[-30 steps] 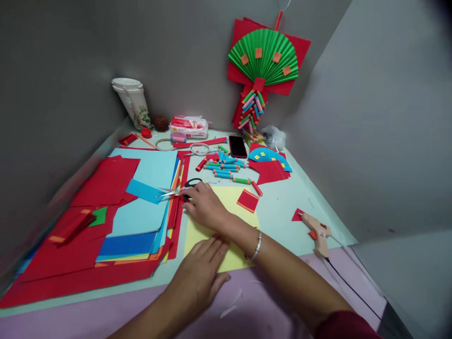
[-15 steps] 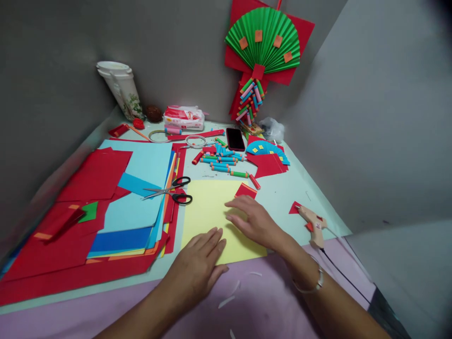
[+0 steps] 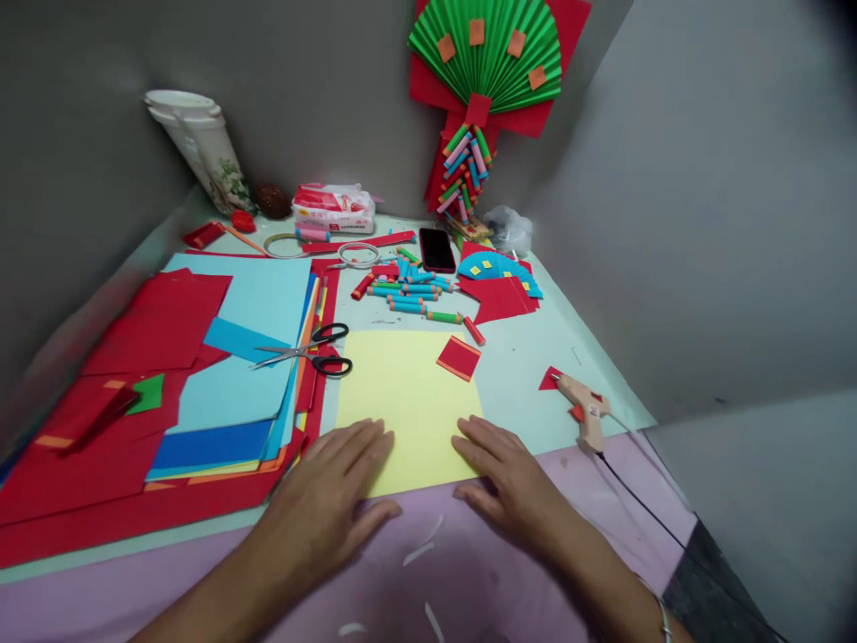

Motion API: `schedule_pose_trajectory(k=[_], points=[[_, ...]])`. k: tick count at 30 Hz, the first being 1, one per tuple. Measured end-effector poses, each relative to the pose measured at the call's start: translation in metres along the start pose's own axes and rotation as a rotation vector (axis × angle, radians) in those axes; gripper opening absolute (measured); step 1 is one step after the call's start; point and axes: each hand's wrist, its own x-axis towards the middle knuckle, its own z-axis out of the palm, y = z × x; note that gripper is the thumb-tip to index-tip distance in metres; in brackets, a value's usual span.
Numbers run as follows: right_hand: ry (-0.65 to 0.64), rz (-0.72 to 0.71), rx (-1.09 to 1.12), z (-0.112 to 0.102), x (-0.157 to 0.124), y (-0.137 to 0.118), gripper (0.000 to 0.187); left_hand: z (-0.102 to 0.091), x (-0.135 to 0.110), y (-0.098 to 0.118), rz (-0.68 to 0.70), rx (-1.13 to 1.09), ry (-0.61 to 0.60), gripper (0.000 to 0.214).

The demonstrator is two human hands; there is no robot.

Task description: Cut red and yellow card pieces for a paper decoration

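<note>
Yellow sheet [image 3: 408, 393] is lying flat at the centre of the frame, its near edge running along the join between the pale green surface [image 3: 515, 384] and a lilac strip. Left hand [image 3: 331, 487], lower centre-left, is resting palm down with its fingertips over the sheet's lower left; right hand [image 3: 512, 478], lower centre-right, is matching it at the lower right corner. Both are lying open, fingers extended and loosely together, thumbs set apart, gripping nothing; cannot tell how hard they are pressing.

Step in hand, by my reading: steadying or squaring the sheet. A next move with it would be calling for the red square [image 3: 459, 358] to come off first, since that piece is sitting on the upper right of the yellow.

Materials: the sheet is looking smooth, matte and uncreased. The red square is carrying orange bands along two opposite edges. Scissors [image 3: 303, 352], black-looped with metal blades parted, are lying left of centre across stacked coloured paper [image 3: 254, 277]. Slim rolled tubes [image 3: 419, 298] are clustering above the sheet. Upper right of centre, a green fan [image 3: 492, 54] is showing sharp radiating pleats. A beige glue gun [image 3: 589, 411] is lying at right, cord trailing.
</note>
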Motion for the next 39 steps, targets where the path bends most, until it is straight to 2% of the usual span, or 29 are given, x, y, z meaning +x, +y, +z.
schedule_pose_trajectory(k=[3, 6, 11, 17, 29, 39], points=[[0.015, -0.011, -0.003, 0.001, -0.001, 0.002, 0.055, -0.013, -0.016, -0.015, -0.043, 0.017, 0.014, 0.056], [0.016, -0.017, -0.005, 0.002, -0.003, 0.002, 0.052, -0.022, -0.026, -0.029, -0.031, 0.014, 0.065, 0.039], [0.009, -0.030, -0.014, 0.006, -0.006, 0.004, 0.051, -0.028, -0.022, -0.044, -0.060, 0.027, 0.106, 0.028], [-0.018, -0.021, -0.021, 0.007, -0.009, 0.006, 0.053, -0.027, -0.012, -0.047, -0.088, -0.008, 0.109, 0.021], [-0.016, -0.025, -0.036, 0.010, -0.010, 0.008, 0.051, -0.014, -0.018, -0.055, -0.045, -0.060, 0.164, 0.017], [-0.012, -0.042, -0.036, 0.008, -0.010, 0.007, 0.050, -0.011, -0.017, -0.055, -0.047, -0.070, 0.159, 0.016]])
